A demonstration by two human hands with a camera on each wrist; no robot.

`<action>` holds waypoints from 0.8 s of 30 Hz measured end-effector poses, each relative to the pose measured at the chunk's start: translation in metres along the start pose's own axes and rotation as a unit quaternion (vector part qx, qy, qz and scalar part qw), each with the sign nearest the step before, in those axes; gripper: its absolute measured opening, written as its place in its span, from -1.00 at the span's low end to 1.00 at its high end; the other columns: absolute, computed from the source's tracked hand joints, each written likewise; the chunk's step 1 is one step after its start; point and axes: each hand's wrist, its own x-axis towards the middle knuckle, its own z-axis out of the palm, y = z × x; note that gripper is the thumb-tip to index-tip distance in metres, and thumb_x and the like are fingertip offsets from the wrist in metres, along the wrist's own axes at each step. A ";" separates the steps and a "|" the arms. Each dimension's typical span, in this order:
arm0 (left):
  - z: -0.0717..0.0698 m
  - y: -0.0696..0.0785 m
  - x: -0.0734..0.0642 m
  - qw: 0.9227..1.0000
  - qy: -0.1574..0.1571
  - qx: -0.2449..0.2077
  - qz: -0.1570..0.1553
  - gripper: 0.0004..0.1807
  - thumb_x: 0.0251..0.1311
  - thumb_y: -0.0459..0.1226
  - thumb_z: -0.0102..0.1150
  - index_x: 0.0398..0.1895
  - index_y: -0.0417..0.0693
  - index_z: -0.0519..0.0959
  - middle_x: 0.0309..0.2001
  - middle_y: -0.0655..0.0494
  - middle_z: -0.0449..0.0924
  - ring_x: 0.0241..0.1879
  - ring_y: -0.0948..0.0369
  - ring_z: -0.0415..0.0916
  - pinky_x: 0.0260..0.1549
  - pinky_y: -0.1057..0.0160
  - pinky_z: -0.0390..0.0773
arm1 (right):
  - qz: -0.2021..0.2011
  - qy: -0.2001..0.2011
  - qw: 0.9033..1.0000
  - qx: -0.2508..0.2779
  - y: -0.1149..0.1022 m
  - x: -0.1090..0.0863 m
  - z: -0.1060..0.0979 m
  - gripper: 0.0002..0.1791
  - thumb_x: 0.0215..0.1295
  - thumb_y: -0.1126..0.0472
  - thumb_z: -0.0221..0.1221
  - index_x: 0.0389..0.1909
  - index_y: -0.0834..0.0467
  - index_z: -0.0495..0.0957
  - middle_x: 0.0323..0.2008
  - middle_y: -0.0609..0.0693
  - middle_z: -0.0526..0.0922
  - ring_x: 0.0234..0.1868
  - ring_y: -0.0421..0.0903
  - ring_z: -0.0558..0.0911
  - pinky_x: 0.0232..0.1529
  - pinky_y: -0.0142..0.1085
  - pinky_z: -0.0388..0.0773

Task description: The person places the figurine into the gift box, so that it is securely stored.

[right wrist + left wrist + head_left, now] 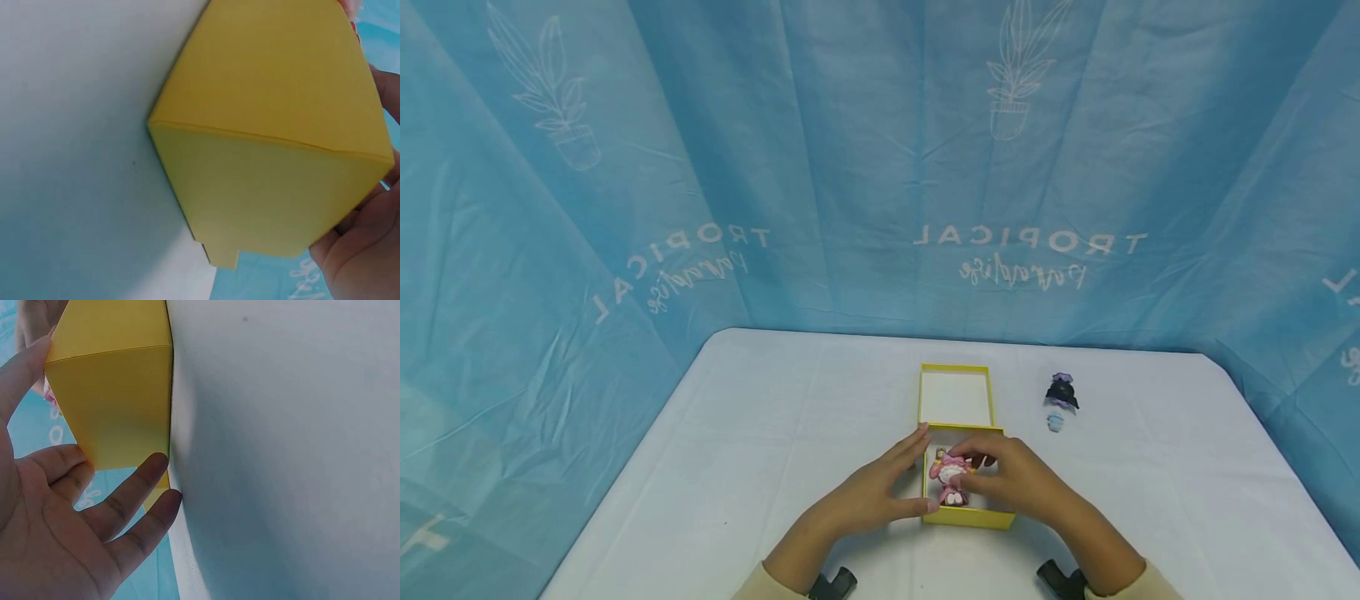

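A yellow box [967, 517] stands open on the table, its white-lined lid [957, 398] folded back behind it. Inside lies a small pink figurine [953, 473] with a white belly and white feet. My right hand [1018, 479] reaches over the box's right side and pinches the figurine between thumb and fingers. My left hand [876, 492] lies along the left side with fingers extended, the thumb near the front corner. In the left wrist view its spread fingers [134, 490] touch the box's yellow wall [115, 412]. Both wrist views hide most of the figurine.
Behind and right of the box lie a black-and-purple doll-like piece [1062, 392] and a small light-blue piece [1055, 422]. A white cloth covers the table [760, 433]. A blue printed curtain [865, 167] hangs along its back and sides.
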 end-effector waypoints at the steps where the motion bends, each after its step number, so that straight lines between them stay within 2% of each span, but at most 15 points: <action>1: 0.000 0.000 0.000 1.000 0.000 0.000 0.000 0.02 0.19 0.37 0.15 0.63 0.47 -0.11 0.63 0.54 -0.26 0.63 0.05 -0.08 0.48 -0.27 0.17 | 0.000 -0.002 1.000 -0.004 0.000 0.000 0.001 -0.69 0.26 -0.08 0.37 0.00 -0.16 0.70 -0.09 -0.37 0.70 -0.09 -0.33 0.63 0.01 -0.23 0.63; 7: 0.000 0.000 0.000 1.000 0.001 0.007 0.006 0.03 0.18 0.37 0.16 0.62 0.48 -0.12 0.62 0.60 -0.29 0.63 0.07 -0.07 0.49 -0.24 0.18 | -0.009 -0.004 0.999 -0.034 -0.001 0.000 0.006 -0.70 0.26 -0.04 0.38 0.00 -0.11 0.71 -0.11 -0.34 0.72 -0.08 -0.31 0.65 -0.01 -0.18 0.66; 12: 0.000 0.000 -0.001 1.000 0.002 0.007 0.011 0.02 0.20 0.36 0.15 0.63 0.46 -0.12 0.62 0.59 -0.30 0.63 0.04 -0.06 0.49 -0.24 0.17 | -0.034 -0.010 0.996 -0.082 0.000 0.001 0.010 -0.63 0.31 -0.09 0.33 0.07 -0.06 0.69 -0.09 -0.31 0.74 -0.09 -0.32 0.64 -0.08 -0.26 0.65; 19: -0.001 0.000 -0.001 1.000 0.000 0.005 0.009 0.02 0.20 0.35 0.16 0.63 0.46 -0.12 0.62 0.57 -0.30 0.63 0.04 -0.08 0.49 -0.24 0.16 | -0.056 -0.004 0.990 -0.129 0.000 0.000 0.016 -0.62 0.31 -0.02 0.34 0.11 -0.04 0.69 -0.30 -0.37 0.68 -0.28 -0.39 0.52 -0.27 -0.43 0.53; 24: -0.001 0.001 -0.001 1.000 0.001 0.004 0.009 0.03 0.20 0.35 0.17 0.63 0.46 -0.12 0.63 0.55 -0.28 0.63 0.06 -0.07 0.49 -0.24 0.18 | -0.071 0.006 0.981 -0.183 -0.001 0.002 0.019 -0.64 0.27 -0.03 0.37 0.06 -0.05 0.71 -0.43 -0.40 0.62 -0.37 -0.40 0.45 -0.30 -0.43 0.44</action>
